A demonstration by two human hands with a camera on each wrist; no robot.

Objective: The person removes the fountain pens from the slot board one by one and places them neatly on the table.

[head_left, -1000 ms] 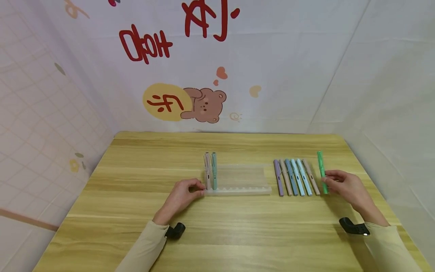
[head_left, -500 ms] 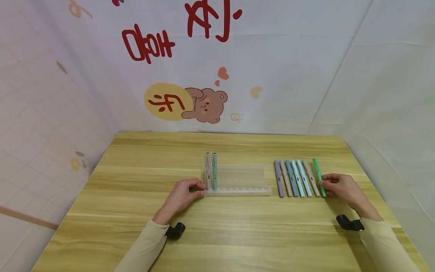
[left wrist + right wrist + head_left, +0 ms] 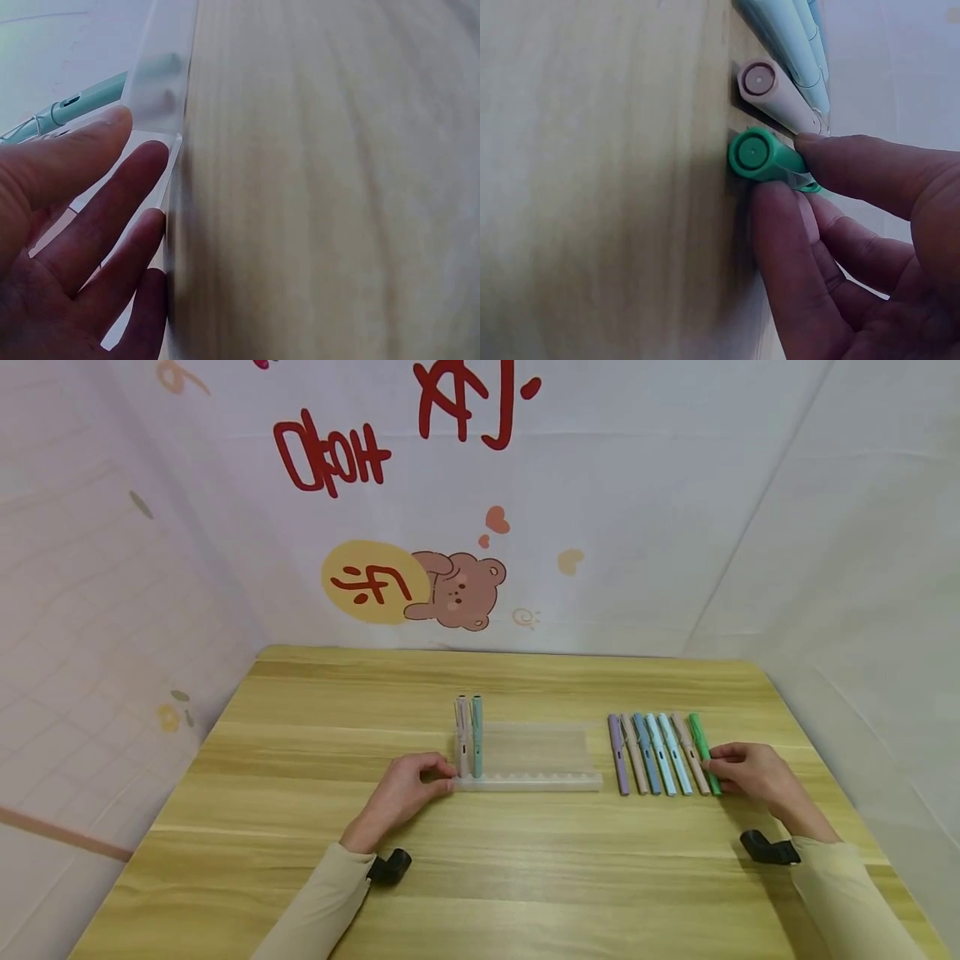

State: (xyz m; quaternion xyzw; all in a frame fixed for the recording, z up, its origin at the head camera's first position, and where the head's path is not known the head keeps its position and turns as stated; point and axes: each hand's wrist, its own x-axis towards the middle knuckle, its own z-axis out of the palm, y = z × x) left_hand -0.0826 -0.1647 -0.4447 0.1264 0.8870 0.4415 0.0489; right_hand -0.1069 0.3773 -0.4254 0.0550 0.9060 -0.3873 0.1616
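At the far right of a row of pens, the right hand [image 3: 753, 774] pinches a green pen [image 3: 703, 752] between thumb and fingers. In the right wrist view the green pen [image 3: 754, 152] lies at the tabletop, beside a beige pen [image 3: 772, 90] but apart from it at its near end. The left hand [image 3: 408, 789] holds the left end of a clear pen rack [image 3: 532, 782] by thumb and fingertips. A pale pinkish pen [image 3: 462, 739] and a teal pen [image 3: 477, 739] stand in the rack's leftmost places. The teal pen [image 3: 94, 97] also shows past the left thumb.
Left of the green pen lie a purple pen [image 3: 618, 756], a tan pen [image 3: 635, 756], a blue pen [image 3: 648, 756] and light blue pens [image 3: 660, 756]. A clear sheet-like part [image 3: 532, 747] extends behind the rack's front bar. White printed cloth [image 3: 630, 510] encloses the wooden table [image 3: 510, 877].
The right hand has moved left with the green pen, bringing it down next to the beige pen at the row's end. The left hand stays at the rack.
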